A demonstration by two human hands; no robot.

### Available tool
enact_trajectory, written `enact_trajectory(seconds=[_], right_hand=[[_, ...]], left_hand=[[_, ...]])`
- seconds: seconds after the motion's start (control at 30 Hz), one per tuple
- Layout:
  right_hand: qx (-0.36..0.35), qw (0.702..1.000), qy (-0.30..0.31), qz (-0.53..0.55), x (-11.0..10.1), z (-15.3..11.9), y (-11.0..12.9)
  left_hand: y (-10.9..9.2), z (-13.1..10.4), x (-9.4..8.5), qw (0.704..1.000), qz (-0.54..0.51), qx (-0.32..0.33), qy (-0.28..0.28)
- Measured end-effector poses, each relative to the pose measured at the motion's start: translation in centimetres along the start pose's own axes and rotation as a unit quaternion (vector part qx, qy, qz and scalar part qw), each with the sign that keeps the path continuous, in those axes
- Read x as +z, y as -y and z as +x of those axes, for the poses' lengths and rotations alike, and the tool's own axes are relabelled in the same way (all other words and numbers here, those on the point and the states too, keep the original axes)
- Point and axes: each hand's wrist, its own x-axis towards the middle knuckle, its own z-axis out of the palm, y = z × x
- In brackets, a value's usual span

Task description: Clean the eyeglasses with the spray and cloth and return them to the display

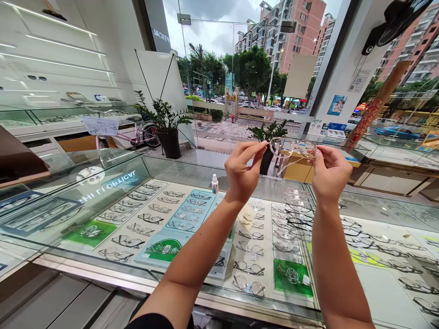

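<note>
Between both hands point(243, 169), clear eyeglasses point(283, 148), far temple partly hidden by fingers.

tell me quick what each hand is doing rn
Left hand: closed, pinching one side of the clear-framed glasses.
Right hand: closed, pinching the other side of the same glasses.

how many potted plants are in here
2: one potted plant beside the pink bicycle, another plant just beyond the left hand, partly hidden. Others could be out of sight.
</note>
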Motion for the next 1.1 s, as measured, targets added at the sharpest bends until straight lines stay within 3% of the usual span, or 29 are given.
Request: enact_trajectory(seconds=[0.17, 0.53, 1.1], right_hand=[[-0.030, 1.000, -0.001, -0.005, 0.1, -0.2, 0.7], [-0.079, 0.994, 0.019, -0.066, 0.5, -1.2, 2.6], [-0.093, 0.994, 0.028, -0.058, 0.5, -1.1, 2.1]], left_hand=[[0.8, 0.0, 0.0, 0.999, -0.012, -0.040, 0.002], [4.6, -0.4, 0.3, 0.988, -0.020, -0.153, 0.002], [3.9, -0.2, -0.1, 0.987, 0.003, -0.162, 0.007]])
